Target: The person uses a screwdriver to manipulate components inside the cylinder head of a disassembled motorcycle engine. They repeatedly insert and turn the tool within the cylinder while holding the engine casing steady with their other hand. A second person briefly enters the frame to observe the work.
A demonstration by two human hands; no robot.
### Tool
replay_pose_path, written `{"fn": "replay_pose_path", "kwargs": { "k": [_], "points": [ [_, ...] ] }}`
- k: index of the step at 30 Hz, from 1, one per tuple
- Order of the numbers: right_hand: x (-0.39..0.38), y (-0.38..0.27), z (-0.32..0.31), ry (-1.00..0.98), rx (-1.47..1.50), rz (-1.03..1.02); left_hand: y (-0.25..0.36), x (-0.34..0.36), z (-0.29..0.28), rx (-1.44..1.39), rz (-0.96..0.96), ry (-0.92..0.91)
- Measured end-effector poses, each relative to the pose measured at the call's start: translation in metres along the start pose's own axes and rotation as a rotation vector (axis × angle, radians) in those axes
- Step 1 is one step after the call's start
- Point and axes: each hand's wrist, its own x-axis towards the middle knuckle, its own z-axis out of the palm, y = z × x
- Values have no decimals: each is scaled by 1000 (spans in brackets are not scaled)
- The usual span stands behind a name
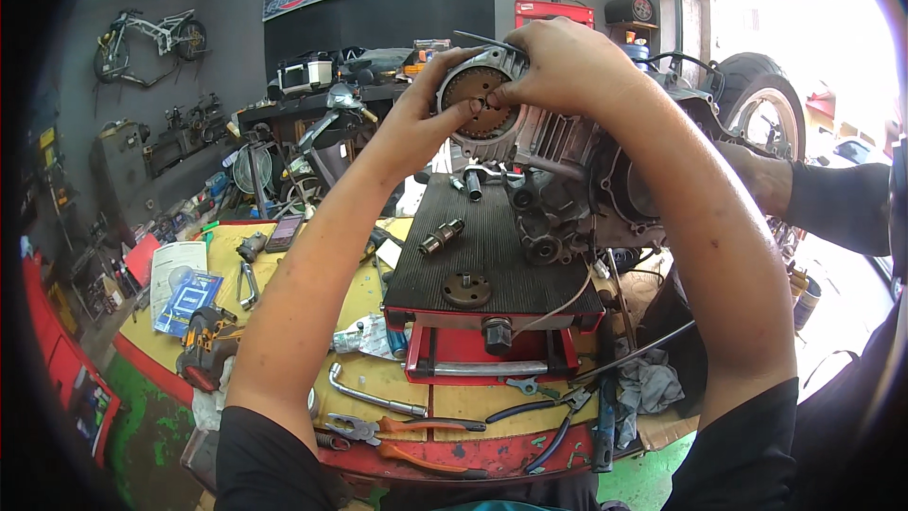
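Note:
A motorcycle engine (558,142) sits on a black ribbed stand (426,274), its round cylinder head opening toward me. A toothed, brownish cam sprocket (487,118) fills that opening. My left hand (435,104) grips the sprocket's left side, its thumb pressed near the centre and fingers over the housing's edge. From the upper right, my right hand (563,61) closes over the housing, thumb also on the sprocket's middle. A camshaft (442,237) and a round metal plate (466,290) with holes lie on the stand. A ratchet with a socket (474,185) rests behind them.
Another person's dark-sleeved arm (837,208) reaches to the engine's right side. Pliers (407,424), a bent socket wrench (378,396) and a rag (648,383) lie on the yellow-topped bench (142,331). A power tool (203,345) and papers (180,265) are at left.

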Motion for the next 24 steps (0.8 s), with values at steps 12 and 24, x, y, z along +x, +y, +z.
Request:
{"fn": "replay_pose_path", "kwargs": {
  "k": [12,24],
  "points": [
    [0,1,2,-3,-23,15,8,0,-3,74,-49,-37],
    [1,0,-2,-42,-12,-17,6,0,2,112,-51,12]
  ]
}}
